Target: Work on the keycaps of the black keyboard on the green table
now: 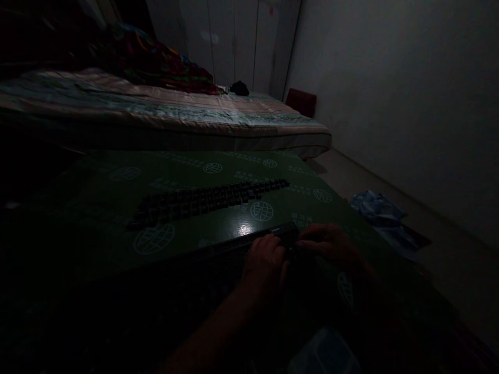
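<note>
L hand (pixel 267 259) and R hand (pixel 329 244) are both down at the right end of a black kbd (pixel 210 259), near each other w/ a small gap between. L fingers curl over the top face; can't tell if they grip anything. R thumb and fingertips come close together at the far right edge; too dark to tell if anything's pinched there.

Biggest 1st: pale wall (pixel 401 104) on the right, then the bed (pixel 175 111) w/ striped sheet, beyond the green tabletop (pixel 298 200). Kbd lies slantwise on that top, nearest the person, prob. so both hands can reach it; its left part is lost in shadow. L hand prob. rests there to steady it while R does the fine work, but that's a guess.

Past the kbd, set apart from it, is a long block of small black pieces, apparently keycaps (pixel 210 200), in rows, presumably laid out like that to keep their order. Rel. to hands: kbd directly under L and at R fingertips; keycaps farther off, ahead and to the left. Smallest: light label (pixel 275 229) on kbd's far edge, just beyond L knuckles, unreadable.
</note>
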A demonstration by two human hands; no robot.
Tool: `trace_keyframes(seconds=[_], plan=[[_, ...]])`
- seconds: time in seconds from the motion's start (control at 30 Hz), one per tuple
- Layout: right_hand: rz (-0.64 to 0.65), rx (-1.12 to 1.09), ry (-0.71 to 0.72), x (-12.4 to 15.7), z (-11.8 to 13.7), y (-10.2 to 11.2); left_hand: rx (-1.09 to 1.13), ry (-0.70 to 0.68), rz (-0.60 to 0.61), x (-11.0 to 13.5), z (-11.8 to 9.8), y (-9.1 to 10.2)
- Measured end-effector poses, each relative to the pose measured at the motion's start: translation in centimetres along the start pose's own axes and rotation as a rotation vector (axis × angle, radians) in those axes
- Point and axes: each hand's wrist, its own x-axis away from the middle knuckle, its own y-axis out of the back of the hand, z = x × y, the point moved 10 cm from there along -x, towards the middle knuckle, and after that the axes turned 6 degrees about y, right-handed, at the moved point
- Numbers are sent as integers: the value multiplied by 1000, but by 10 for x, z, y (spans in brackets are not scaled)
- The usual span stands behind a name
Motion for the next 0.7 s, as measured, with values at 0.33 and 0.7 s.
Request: trace_keyframes(seconds=[0.33, 0.7], plan=[[31, 256, -14, -11, 15, -13, -61, -21, 3, -1, -4, 0], [-118, 383, -101, -10, -4, -16, -103, -82, -19, 1, -1, -12]])
